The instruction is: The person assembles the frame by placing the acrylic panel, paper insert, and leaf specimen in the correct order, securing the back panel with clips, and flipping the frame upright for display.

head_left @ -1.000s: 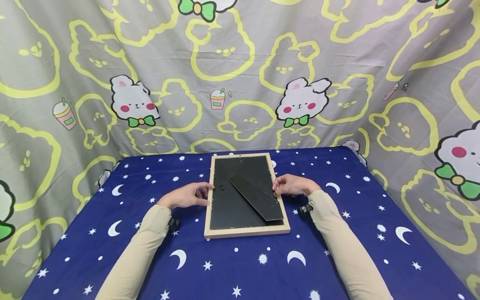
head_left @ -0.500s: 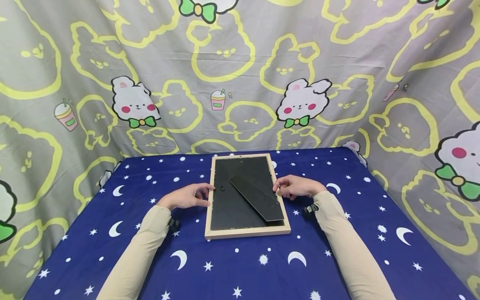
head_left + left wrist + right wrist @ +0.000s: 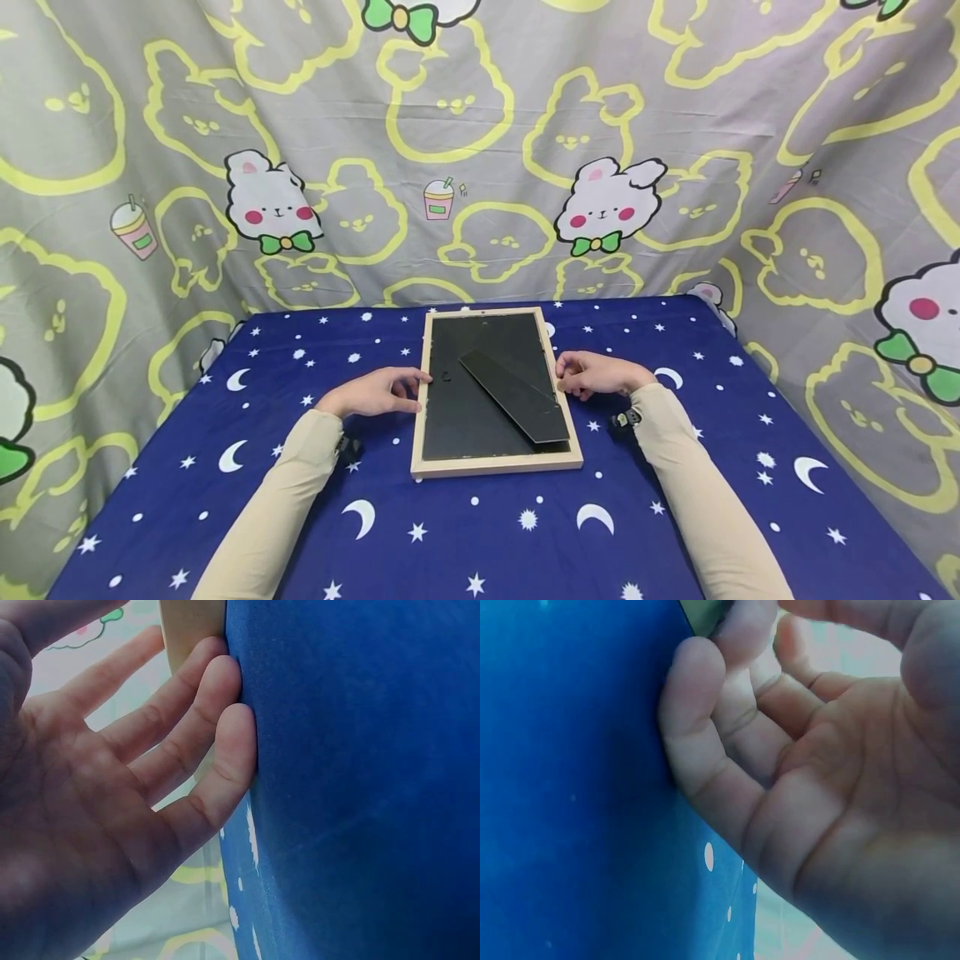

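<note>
A light wooden picture frame [image 3: 497, 465] lies face down, its black backing board [image 3: 456, 425] turned up. Slanting across the board is a black easel stand [image 3: 516, 400]. My left hand [image 3: 375, 392] rests at the left rim, index fingertip on top of the wood and thumb at the outer side. In the left wrist view its fingers [image 3: 234, 742] are gently bent, their tips at the cloth. My right hand [image 3: 600, 372] is beside the right rim, fingers loosely curled and tips close to the wood. The right wrist view shows a corner of the picture frame [image 3: 703, 613] behind the fingertips.
A dark blue tablecloth [image 3: 465, 550] with white moons and stars covers the table. Behind and at both sides hangs a grey curtain [image 3: 480, 125] with cartoon rabbits. Dark wrist cameras sit under the left cuff [image 3: 318, 433] and right cuff [image 3: 652, 408].
My right fingertips have come off the top of the right rim and drawn slightly to the right. My left hand and the picture frame stay in place.
</note>
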Tool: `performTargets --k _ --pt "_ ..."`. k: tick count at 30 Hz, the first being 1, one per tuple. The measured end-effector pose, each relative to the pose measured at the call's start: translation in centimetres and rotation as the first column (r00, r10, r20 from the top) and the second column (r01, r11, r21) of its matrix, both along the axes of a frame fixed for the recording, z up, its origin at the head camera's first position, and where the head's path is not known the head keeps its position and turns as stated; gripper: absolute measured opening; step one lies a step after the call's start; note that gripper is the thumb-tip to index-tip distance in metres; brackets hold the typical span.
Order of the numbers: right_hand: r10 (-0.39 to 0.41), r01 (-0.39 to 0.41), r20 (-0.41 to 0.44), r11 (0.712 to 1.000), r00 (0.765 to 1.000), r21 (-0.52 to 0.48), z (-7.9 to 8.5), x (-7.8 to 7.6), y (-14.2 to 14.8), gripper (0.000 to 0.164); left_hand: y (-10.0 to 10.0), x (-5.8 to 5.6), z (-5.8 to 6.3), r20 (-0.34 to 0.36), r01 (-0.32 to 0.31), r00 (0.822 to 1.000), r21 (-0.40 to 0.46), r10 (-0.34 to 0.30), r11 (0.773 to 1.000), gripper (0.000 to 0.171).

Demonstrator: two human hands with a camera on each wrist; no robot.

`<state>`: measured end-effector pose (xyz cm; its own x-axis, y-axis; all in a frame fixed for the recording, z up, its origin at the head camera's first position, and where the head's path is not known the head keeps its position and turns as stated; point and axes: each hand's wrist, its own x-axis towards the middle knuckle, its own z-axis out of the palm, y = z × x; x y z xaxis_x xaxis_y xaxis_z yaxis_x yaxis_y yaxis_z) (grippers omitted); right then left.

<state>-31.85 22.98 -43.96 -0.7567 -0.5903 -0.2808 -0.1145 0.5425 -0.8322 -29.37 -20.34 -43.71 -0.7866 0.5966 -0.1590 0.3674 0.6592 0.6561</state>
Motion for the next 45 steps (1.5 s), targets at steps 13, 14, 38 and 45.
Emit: performTargets --k 13,14,38,45 --pt "-0.055 0.066 -0.104 0.992 0.993 0.104 0.1 0.6 -1.2 0.029 0.3 0.3 0.2 -0.003 0.003 1.0 -0.005 -0.003 1.0 0.053" --pt "-0.059 0.071 -0.113 0.991 0.992 0.112 0.1 0.7 -1.4 0.028 0.3 0.2 0.2 -0.005 0.006 1.0 -0.005 -0.006 1.0 0.053" --pt "-0.026 0.026 0.01 0.999 1.0 0.025 0.1 0.3 -0.2 0.017 0.4 0.1 0.2 -0.044 -0.003 0.999 0.021 0.004 1.0 0.041" --pt "-0.017 0.017 0.018 1.0 1.0 0.01 -0.2 0.3 0.0 0.018 0.7 0.1 -0.2 0.004 -0.011 1.0 0.07 0.01 0.997 0.043"
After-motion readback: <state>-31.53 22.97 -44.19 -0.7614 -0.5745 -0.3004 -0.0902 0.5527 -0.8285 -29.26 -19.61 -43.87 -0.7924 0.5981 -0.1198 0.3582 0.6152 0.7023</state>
